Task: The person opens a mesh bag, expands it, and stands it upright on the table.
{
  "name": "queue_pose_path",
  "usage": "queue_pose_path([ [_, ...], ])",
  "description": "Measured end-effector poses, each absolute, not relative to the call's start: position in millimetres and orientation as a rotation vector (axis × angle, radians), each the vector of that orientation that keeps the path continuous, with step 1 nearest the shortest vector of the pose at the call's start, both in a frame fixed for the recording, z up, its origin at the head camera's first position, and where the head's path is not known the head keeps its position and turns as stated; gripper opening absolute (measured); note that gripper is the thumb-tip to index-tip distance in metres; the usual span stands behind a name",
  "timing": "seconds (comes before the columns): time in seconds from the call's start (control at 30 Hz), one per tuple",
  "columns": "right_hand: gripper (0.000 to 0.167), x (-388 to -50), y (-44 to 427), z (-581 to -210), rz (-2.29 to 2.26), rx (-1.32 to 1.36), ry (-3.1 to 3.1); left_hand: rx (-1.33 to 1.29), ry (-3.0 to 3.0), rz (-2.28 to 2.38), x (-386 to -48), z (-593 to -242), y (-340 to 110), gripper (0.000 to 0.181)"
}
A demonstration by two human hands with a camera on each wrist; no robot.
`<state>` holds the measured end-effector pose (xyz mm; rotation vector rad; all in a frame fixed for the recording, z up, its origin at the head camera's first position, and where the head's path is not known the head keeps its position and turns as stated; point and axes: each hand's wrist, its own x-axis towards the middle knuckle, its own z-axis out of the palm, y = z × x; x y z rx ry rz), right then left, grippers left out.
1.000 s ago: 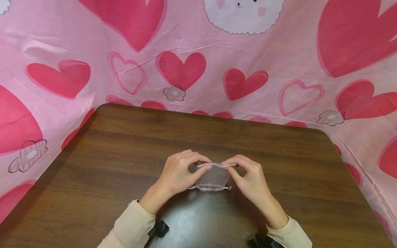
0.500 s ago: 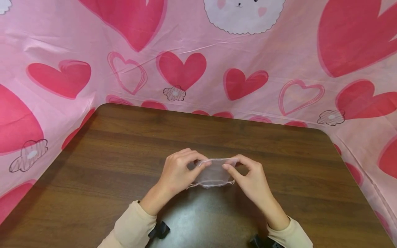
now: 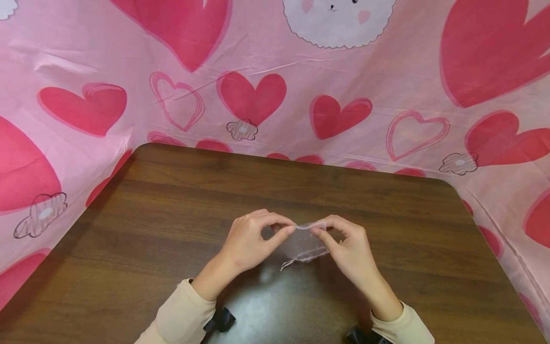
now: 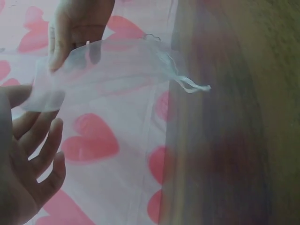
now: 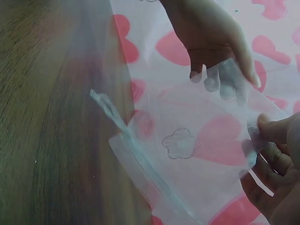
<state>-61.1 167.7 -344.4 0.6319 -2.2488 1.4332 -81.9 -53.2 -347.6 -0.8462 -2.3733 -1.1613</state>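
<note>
Bag (image 3: 299, 242), sheer, with drawstring (image 3: 306, 258). Head view: it hung over the table (image 3: 386, 220), between left hand (image 3: 251, 239) and right hand (image 3: 351, 243). Both pinched its twelve o'clock edge, thumb against fingers; neither was nearer. From that edge the drawstring lay toward six o'clock, its loose end at seven. Left wrist view: the long axis seemed to run from the fingers toward three o'clock, drawstring outermost. Right wrist view: loose end at ten o'clock; no contents showed through. The pinched edge was probably the closed bottom.
</note>
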Motion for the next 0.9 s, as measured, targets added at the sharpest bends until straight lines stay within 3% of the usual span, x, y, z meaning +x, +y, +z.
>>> queue_pose_path([
  [0.3, 0.019, -57.3, 167.4, -339.2, 1.497, 0.550, -2.237, -0.846, -2.406, -1.154, -79.5, -345.0, -52.1, 0.005],
  [0.9, 0.020, -59.5, 168.6, -341.4, 1.458, 0.735, -2.257, -0.902, -2.425, -1.153, -76.0, -341.5, -49.5, 0.006],
])
